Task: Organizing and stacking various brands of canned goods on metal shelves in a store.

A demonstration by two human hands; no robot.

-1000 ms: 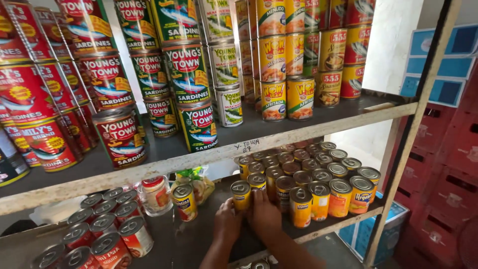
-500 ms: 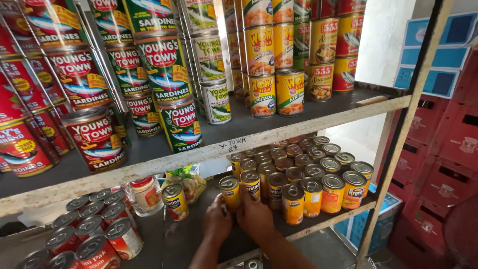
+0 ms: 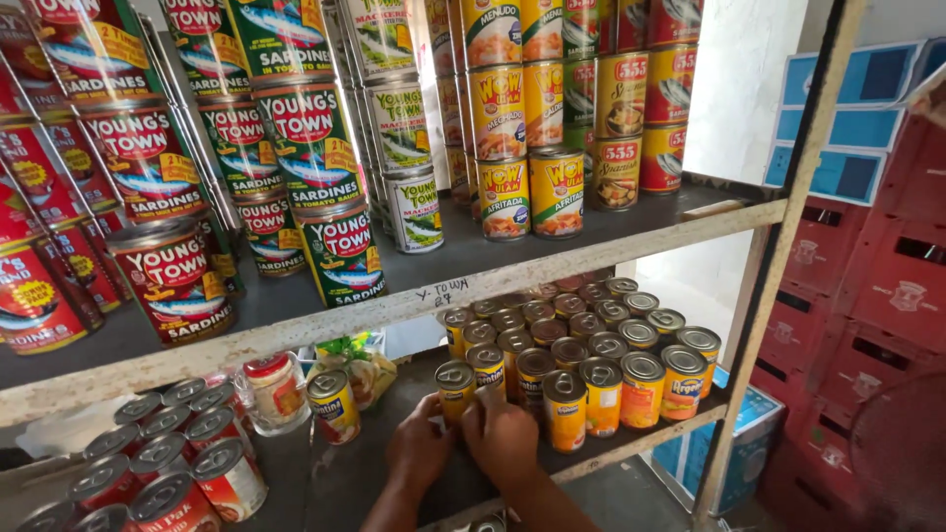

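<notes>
I saw a small yellow-labelled can [image 3: 454, 390] standing upright on the lower shelf, silver lid up, at the front left corner of a packed block of similar cans.

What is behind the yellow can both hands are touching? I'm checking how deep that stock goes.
Behind the yellow can touched by the left hand and right hand, more yellow cans run back in rows. The upper shelf hides the rearmost.
</notes>
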